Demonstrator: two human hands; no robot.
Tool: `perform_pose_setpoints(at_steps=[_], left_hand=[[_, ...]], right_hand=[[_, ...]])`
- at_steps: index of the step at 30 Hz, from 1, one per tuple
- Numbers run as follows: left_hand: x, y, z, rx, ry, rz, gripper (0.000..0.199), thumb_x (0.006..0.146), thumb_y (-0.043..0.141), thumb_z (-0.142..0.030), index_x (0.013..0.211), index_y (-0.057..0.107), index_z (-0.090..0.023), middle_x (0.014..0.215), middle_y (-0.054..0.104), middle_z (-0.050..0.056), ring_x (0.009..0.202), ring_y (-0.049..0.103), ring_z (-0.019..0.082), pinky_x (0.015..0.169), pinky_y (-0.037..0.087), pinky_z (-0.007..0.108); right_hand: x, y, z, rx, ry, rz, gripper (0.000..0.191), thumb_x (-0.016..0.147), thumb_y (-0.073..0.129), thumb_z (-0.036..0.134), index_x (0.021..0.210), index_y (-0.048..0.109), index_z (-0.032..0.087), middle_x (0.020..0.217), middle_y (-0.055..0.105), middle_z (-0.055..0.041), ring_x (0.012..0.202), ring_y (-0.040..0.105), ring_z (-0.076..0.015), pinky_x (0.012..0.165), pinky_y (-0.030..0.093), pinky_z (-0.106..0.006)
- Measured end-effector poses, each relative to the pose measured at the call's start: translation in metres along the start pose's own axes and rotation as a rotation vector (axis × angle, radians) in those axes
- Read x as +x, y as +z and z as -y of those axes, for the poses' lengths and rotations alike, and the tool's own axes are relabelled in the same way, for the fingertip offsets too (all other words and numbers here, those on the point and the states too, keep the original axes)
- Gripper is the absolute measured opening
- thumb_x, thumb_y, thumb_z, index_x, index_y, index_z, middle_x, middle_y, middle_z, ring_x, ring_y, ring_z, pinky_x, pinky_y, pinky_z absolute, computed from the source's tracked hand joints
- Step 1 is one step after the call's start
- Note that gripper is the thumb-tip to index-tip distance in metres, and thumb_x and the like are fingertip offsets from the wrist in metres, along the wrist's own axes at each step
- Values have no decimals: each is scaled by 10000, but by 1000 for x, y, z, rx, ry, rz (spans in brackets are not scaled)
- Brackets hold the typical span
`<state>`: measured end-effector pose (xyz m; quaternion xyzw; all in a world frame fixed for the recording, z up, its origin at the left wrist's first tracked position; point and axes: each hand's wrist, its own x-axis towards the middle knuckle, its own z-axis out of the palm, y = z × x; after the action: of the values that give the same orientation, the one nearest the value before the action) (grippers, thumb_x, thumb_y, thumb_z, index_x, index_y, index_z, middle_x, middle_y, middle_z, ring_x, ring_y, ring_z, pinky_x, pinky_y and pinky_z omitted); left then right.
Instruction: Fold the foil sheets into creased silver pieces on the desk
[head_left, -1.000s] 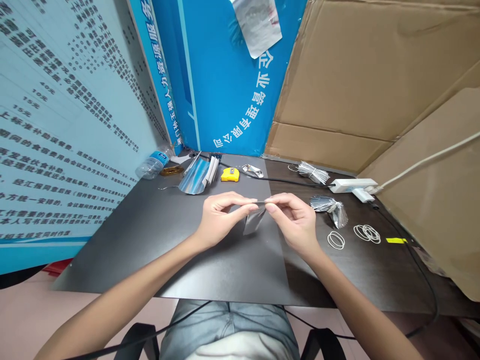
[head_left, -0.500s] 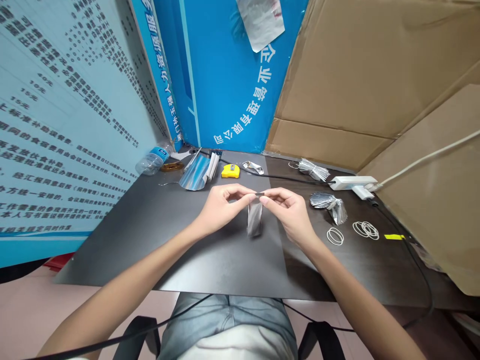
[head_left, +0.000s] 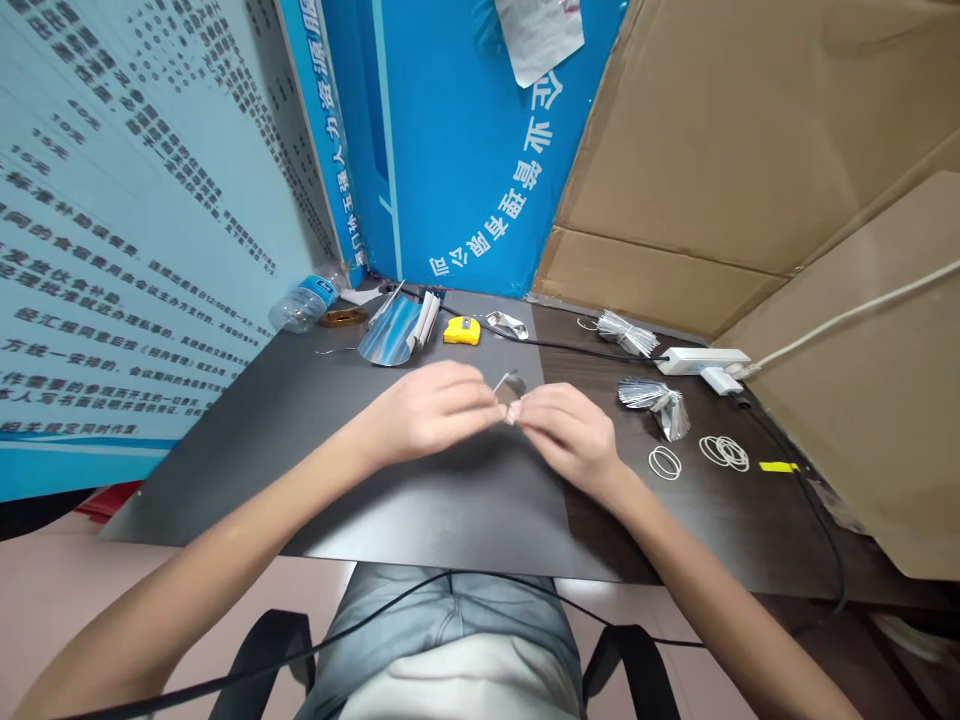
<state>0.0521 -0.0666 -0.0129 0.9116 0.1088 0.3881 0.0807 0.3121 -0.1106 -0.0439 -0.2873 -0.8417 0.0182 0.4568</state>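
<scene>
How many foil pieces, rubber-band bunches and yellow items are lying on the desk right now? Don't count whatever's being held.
Foil fans: 2
Curved foil sheet: 1
Crumpled foil piece: 1
White rubber-band bunches: 2
Yellow tape measure: 1
Yellow strip: 1
Total: 8
Left out as asked: the held foil strip.

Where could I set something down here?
Most room: the dark mat below the left hand, along the near edge. Also further left, under the foil sheet. Crowded: the far edge by the tape measure, and right of the right hand, around the rubber bands.
</scene>
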Motion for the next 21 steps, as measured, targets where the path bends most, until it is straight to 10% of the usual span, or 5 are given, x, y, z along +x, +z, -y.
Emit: perform_pose_setpoints(at_steps=[7, 14, 21], left_hand=[[-46, 26, -18, 284, 241, 271, 181, 1014, 608, -55, 1052, 733, -181, 915, 756, 65, 902, 734, 189, 835, 646, 312], [-45, 26, -41, 346, -4, 541, 234, 1066, 510, -169, 1201, 695, -121, 980, 732, 108, 940, 708, 251, 853, 627, 387], [-52, 35, -82, 365, -240, 561, 967, 949, 485, -830, 1442, 586, -5, 1248, 687, 255, 1256, 642, 429, 1055, 580, 535]], right_hand=[[-32, 11, -1, -257, -380, 308, 173, 1002, 634, 72, 1061, 759, 175, 1002, 815, -72, 969, 728, -190, 795, 546, -350], [-37, 7, 7, -149, -176, 511, 304, 1077, 585, 367, 1230, 719, 142, 1173, 802, -103, 1096, 715, -230, 957, 556, -387], [-41, -5, 17, -130, 125, 599, 461, 1057, 562, 509, 1327, 685, 156, 1177, 779, -129, 1085, 682, -277, 982, 494, -451]])
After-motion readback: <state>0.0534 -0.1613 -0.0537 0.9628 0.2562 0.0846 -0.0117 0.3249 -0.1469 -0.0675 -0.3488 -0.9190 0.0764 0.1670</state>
